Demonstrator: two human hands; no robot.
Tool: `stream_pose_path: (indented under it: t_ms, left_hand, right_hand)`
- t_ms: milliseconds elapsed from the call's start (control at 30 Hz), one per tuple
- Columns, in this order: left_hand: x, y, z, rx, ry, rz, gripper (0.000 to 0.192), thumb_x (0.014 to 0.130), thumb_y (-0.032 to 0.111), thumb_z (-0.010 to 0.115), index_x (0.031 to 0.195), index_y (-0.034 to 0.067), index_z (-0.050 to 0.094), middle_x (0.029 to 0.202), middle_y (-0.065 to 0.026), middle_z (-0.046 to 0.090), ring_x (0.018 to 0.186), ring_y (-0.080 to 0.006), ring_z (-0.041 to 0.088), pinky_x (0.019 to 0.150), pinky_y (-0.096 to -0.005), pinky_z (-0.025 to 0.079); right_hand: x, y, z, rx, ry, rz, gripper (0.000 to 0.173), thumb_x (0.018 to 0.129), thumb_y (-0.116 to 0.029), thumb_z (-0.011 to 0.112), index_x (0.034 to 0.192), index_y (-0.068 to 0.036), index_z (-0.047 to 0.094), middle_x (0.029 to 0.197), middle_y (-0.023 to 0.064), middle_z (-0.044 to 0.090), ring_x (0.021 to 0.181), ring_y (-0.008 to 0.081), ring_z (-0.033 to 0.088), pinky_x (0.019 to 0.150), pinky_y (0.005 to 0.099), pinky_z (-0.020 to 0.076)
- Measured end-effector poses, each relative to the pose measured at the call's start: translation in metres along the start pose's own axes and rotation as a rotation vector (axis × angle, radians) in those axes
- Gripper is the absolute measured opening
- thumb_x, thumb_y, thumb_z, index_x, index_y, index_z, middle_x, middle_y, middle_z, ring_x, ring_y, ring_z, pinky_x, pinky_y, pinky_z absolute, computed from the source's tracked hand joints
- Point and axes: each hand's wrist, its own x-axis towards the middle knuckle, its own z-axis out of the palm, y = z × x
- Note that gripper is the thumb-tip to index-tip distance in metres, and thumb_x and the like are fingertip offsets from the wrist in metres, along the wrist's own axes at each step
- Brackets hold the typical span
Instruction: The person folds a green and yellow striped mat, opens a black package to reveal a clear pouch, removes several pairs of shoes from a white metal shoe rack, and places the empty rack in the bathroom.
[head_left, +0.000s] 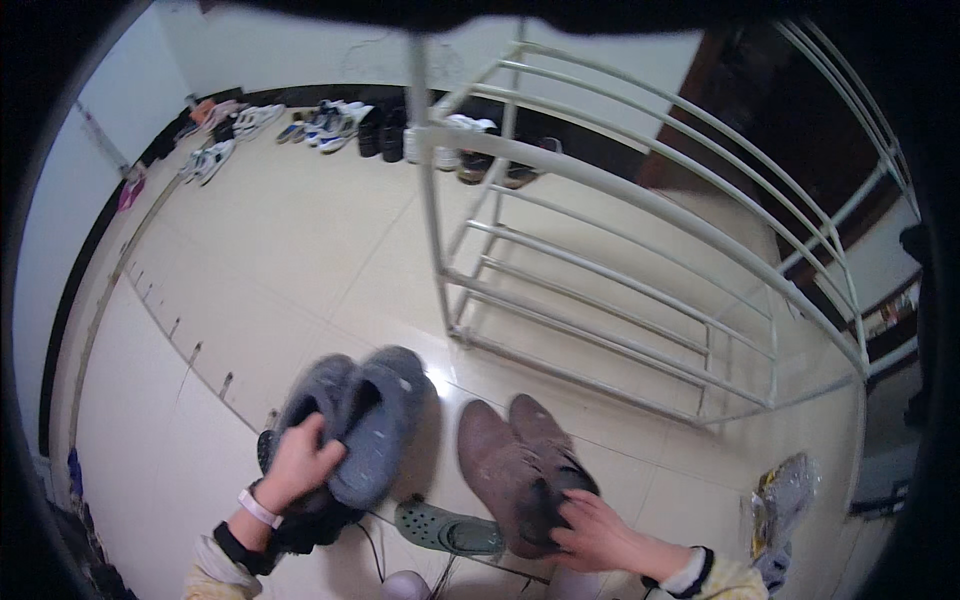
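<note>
My left hand (304, 465) grips a pair of grey fuzzy slippers (375, 442) by their inner edges, the fingers partly hidden inside one. A dark thing (311, 529) shows beneath that hand, too covered to name. On the other side, my right hand (600, 532) holds a pair of brown ankle boots (499, 465) at their dark openings, toes pointing away from me. Between the two pairs, a green perforated clog (450, 531) lies on the floor near my feet.
A white metal tube rack (600, 307) stands ahead to the right. Several shoes (330, 124) line the far wall. A plastic-wrapped packet (784, 499) lies at the right. On the left, a white panel (165, 450) with small slots lies on the tiled floor (300, 232).
</note>
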Motion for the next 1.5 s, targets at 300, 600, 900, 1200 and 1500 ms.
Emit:
stream_pose_path:
  t_ms: [300,600,900,1200,1500]
  left_hand:
    - [0.046,-0.128,-0.099,0.021,0.589,-0.408,0.035,0.077,0.022,0.059,0.096,-0.006,0.058,0.085,-0.0262,0.063,0.081,-0.0363,0.063,0.073,-0.0411,0.047]
    - [0.099,-0.171,-0.054,0.091,0.692,-0.435,0.042,0.077,0.027,0.059,0.1,-0.008,0.056,0.095,-0.0318,0.061,0.093,-0.0446,0.059,0.085,-0.0462,0.046]
    - [0.181,-0.16,-0.033,0.015,0.699,-0.377,0.043,0.082,0.027,0.058,0.106,-0.008,0.051,0.099,-0.0322,0.059,0.095,-0.0449,0.058,0.086,-0.0473,0.045]
    - [0.026,-0.081,-0.059,-0.443,0.138,-0.139,0.031,0.086,0.026,0.063,0.102,-0.001,0.062,0.084,-0.0121,0.066,0.078,-0.0185,0.063,0.069,-0.0301,0.049]
    - [-0.124,-0.11,0.033,0.221,0.064,-0.582,0.064,0.073,0.062,0.064,0.084,-0.002,0.064,0.077,-0.0215,0.064,0.074,-0.0364,0.063,0.065,-0.0415,0.05]
  right_hand:
    - [0.308,0.065,0.063,-0.149,0.124,-0.048,0.039,0.062,-0.037,0.075,0.072,-0.002,0.064,0.089,0.0193,0.056,0.104,0.0368,0.05,0.105,0.046,0.0306]
    - [0.309,0.1,0.11,-0.168,-0.02,0.027,0.059,0.072,-0.025,0.07,0.12,0.003,0.048,0.104,0.0183,0.056,0.103,0.0327,0.052,0.1,0.0447,0.0355]
    - [0.039,-0.033,0.141,0.152,-0.341,0.118,0.087,0.076,-0.05,0.064,0.139,-0.002,0.029,0.135,0.0242,0.034,0.117,0.0397,0.042,0.097,0.0495,0.0363]
    - [0.03,-0.033,0.199,-0.101,-0.177,-0.042,0.03,0.077,-0.018,0.057,0.104,-0.004,0.058,0.096,0.0144,0.057,0.094,0.0306,0.053,0.083,0.0455,0.0423]
    - [0.129,-0.003,0.185,0.111,0.056,0.256,0.021,0.074,-0.011,0.06,0.091,0.0,0.056,0.084,0.0147,0.053,0.08,0.0336,0.056,0.067,0.0436,0.0466]
